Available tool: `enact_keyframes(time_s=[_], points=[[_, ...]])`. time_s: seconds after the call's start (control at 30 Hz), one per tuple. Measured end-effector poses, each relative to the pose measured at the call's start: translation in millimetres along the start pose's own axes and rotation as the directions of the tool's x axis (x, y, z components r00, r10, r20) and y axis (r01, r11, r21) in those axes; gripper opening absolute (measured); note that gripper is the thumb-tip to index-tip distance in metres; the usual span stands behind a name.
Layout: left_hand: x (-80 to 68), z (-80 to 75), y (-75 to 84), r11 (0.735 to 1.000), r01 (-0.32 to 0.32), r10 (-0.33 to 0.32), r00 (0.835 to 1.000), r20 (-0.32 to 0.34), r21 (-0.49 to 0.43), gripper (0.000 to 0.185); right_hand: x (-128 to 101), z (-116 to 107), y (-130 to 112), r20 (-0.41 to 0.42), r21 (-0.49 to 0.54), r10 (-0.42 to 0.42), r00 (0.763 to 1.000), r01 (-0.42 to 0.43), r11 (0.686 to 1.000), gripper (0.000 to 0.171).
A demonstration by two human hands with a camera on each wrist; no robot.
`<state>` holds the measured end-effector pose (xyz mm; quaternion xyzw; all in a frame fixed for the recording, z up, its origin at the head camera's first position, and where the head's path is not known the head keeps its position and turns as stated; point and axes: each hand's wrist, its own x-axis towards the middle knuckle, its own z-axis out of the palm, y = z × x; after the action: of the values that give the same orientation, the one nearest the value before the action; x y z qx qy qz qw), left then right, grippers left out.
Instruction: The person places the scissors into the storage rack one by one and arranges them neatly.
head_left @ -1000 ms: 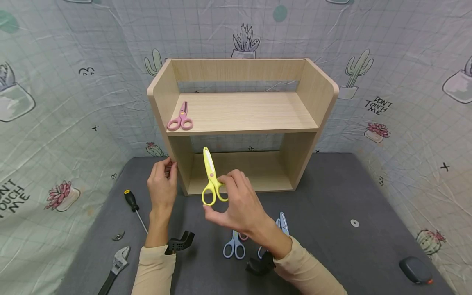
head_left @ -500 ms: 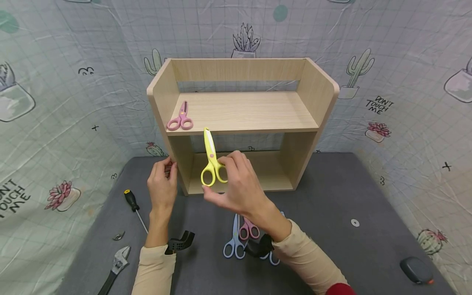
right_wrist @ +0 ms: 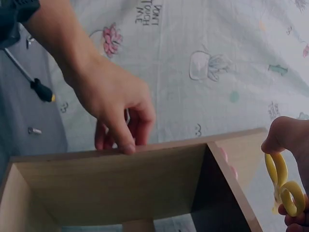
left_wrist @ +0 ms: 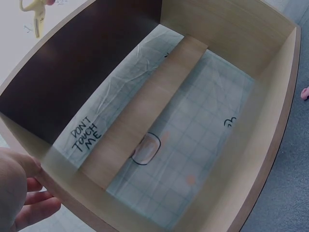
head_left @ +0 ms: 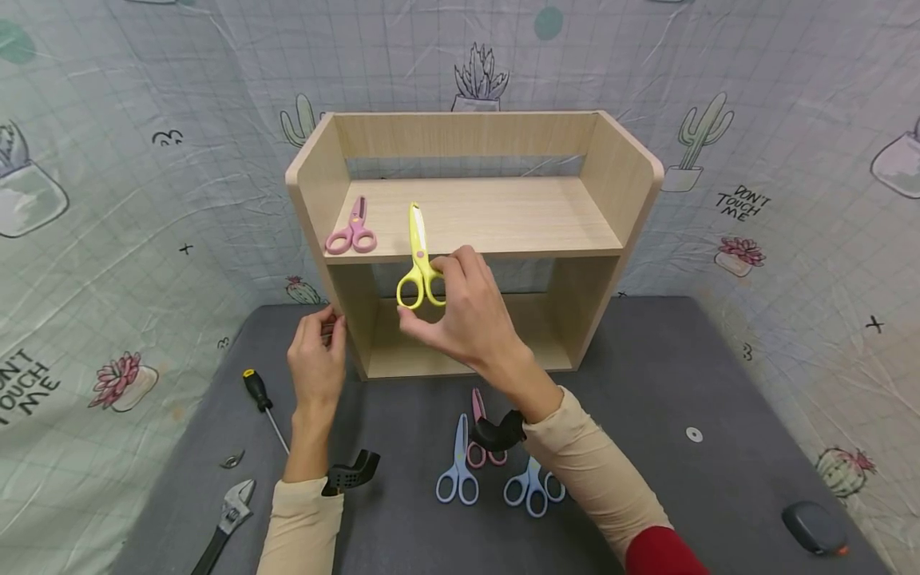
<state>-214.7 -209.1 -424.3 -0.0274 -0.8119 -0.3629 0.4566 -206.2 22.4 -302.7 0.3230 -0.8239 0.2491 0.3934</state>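
Observation:
My right hand point(head_left: 470, 307) holds yellow scissors point(head_left: 418, 275) by their handle loops, blades pointing up. They overlap the front edge of the upper board of a light wooden shelf unit point(head_left: 489, 216). In the right wrist view the scissors point(right_wrist: 276, 169) hang beside the unit's side, thumb against one loop. My left hand point(head_left: 316, 363) grips the front edge of the unit's left side panel; the right wrist view shows its thumb on the edge and curled fingers at the outer face. Pink scissors point(head_left: 352, 238) lie at the upper board's left end.
On the dark table before the unit lie blue scissors point(head_left: 460, 463), pink scissors point(head_left: 479, 407) and more blue scissors point(head_left: 530, 483) partly under the right forearm. A screwdriver point(head_left: 255, 390), adjustable wrench point(head_left: 233, 511) and small metal piece point(head_left: 231, 461) lie left, a washer point(head_left: 693, 434) and dark rounded object point(head_left: 814, 527) right.
My right hand has risen with the yellow scissors from in front of the lower compartment to the upper board's level. The table scissors show more now. My left hand has stayed put.

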Motion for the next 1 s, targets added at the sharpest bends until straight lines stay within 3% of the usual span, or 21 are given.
enact_keyframes(time_s=[0.5,0.73,1.0], points=[[0.6,1.5,-1.6,1.000,-0.004,0.004,1.000,-0.007,-0.005,0.024,50.0,8.2,17.5,0.116,-0.084,0.088,0.989,-0.079,0.993,0.050],[0.1,0.5,-1.6,1.000,0.001,-0.001,1.000,0.001,-0.002,0.025,64.2,16.2,21.4,0.188,-0.109,0.161,0.969,-0.142,0.984,0.042],[0.4,0.5,-1.3,1.000,0.001,-0.001,1.000,0.008,-0.003,0.025,73.4,24.5,26.5,0.273,-0.129,0.220,0.937,-0.191,0.973,0.047]])
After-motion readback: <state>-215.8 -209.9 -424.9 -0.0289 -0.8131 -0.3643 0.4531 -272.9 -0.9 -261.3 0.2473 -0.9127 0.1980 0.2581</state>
